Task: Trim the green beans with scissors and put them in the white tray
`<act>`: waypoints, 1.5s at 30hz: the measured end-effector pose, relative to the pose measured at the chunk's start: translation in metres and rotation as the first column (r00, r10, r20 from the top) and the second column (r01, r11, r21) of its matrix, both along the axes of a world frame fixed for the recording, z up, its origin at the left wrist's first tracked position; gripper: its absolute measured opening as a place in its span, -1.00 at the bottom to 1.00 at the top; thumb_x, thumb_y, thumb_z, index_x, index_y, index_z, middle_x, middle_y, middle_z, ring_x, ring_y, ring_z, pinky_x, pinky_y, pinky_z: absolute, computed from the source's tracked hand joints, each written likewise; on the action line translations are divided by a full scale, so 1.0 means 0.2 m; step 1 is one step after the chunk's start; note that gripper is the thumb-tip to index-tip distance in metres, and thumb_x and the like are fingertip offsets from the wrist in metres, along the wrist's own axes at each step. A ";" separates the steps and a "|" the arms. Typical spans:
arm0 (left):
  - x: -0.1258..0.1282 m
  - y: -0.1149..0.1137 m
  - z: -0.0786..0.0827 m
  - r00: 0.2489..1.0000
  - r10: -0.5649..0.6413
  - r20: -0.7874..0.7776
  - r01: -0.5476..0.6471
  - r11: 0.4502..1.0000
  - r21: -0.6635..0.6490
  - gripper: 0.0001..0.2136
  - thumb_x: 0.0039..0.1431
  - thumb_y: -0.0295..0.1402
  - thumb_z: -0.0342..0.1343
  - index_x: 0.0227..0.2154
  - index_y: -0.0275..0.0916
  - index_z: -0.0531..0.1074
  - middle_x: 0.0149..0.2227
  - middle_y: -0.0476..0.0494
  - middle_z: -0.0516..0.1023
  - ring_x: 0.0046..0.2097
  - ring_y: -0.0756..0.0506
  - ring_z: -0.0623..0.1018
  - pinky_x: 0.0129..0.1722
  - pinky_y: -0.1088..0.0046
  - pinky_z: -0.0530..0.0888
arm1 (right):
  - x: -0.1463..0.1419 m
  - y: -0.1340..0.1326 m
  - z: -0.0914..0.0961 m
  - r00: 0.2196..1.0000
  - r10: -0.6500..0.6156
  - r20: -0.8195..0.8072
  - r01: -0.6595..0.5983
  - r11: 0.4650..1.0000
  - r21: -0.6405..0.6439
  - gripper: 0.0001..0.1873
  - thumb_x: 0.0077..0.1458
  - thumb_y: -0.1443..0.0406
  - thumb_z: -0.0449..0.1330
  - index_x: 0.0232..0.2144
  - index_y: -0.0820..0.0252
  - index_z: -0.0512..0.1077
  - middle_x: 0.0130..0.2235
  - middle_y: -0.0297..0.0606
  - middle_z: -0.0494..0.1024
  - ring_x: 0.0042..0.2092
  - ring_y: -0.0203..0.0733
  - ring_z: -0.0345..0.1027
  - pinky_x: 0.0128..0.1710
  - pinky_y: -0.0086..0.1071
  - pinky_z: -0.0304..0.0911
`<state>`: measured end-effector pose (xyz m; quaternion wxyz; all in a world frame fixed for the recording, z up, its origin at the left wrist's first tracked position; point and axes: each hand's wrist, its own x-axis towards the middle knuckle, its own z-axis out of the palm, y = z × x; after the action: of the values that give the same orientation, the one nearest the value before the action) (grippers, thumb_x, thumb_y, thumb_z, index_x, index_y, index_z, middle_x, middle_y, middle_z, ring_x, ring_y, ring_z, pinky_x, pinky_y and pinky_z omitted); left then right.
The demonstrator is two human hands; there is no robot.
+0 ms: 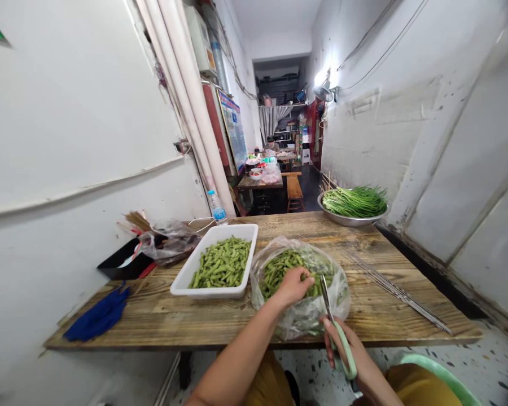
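Note:
A clear plastic bag (341, 299) lies opened out on the wooden table, with green edamame pods (275, 268) inside. Over the bag, my left hand (295, 286) is closed, its thumb and fingers pinching an edamame pod close to the scissor tips. My right hand (353, 352) grips scissors (342, 344) with pale green handles, their blades pointing up and away over the bag's right side. To the left of the bag stands a white plastic tub (248, 259) holding many more pods (224, 262).
At the far right edge sits a metal bowl (355, 221) of long green stalks. Metal skewers (400, 296) lie on the right. A blue glove (99, 313), a black box (122, 262) and a water bottle (218, 208) occupy the left. A green basin (438, 375) is below. Someone sits far back.

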<state>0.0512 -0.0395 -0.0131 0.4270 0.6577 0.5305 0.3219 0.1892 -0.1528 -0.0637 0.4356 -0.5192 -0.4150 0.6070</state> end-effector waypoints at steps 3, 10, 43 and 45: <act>-0.05 -0.03 0.01 0.853 0.005 0.521 0.214 0.908 -0.360 -0.75 -0.02 -0.21 0.18 -0.51 -0.28 0.28 -0.61 0.08 0.28 -0.60 0.09 0.27 -0.56 0.57 0.19 | -0.01 0.01 0.00 1.000 0.015 0.006 -0.015 1.000 0.009 -0.48 -0.04 -0.10 0.13 -0.23 0.18 0.29 -0.61 -0.50 0.25 -0.64 -0.38 0.14 -0.71 -0.49 0.16; -0.15 -0.06 0.02 0.541 0.269 0.797 0.363 0.780 -0.510 -0.69 -0.18 -0.34 0.34 -0.46 -0.30 0.30 -0.51 0.00 0.42 -0.56 0.11 0.37 -0.61 0.67 0.19 | -0.05 0.01 0.02 0.999 0.035 0.019 -0.035 0.999 0.004 -0.47 -0.06 -0.10 0.14 -0.21 0.18 0.29 -0.61 -0.50 0.25 -0.65 -0.39 0.13 -0.72 -0.51 0.14; -0.13 -0.16 0.00 0.905 0.090 0.416 -0.006 0.980 -0.199 -0.81 -0.17 -0.31 0.27 -0.48 -0.32 0.50 -0.62 0.01 0.43 -0.60 0.08 0.31 -0.54 0.55 0.23 | -0.01 0.04 0.11 0.950 0.091 0.298 -0.133 0.984 0.122 -0.56 -0.09 -0.07 0.19 -0.35 0.17 0.41 -0.69 -0.46 0.27 -0.64 -0.31 0.15 -0.64 -0.46 0.11; -0.14 -0.16 -0.01 0.833 0.145 0.533 0.015 0.959 -0.284 -0.78 -0.18 -0.30 0.29 -0.49 -0.32 0.44 -0.63 0.02 0.42 -0.60 0.09 0.33 -0.55 0.57 0.25 | -0.02 0.04 0.10 0.969 0.130 0.212 -0.150 0.986 0.078 -0.52 -0.05 -0.09 0.15 -0.25 0.16 0.36 -0.70 -0.52 0.21 -0.69 -0.35 0.07 -0.70 -0.47 0.05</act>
<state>0.0234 -0.0716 -0.0141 0.6372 0.4531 0.4475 0.4341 0.1852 -0.1454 -0.0433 0.3701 -0.5276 -0.5216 0.5591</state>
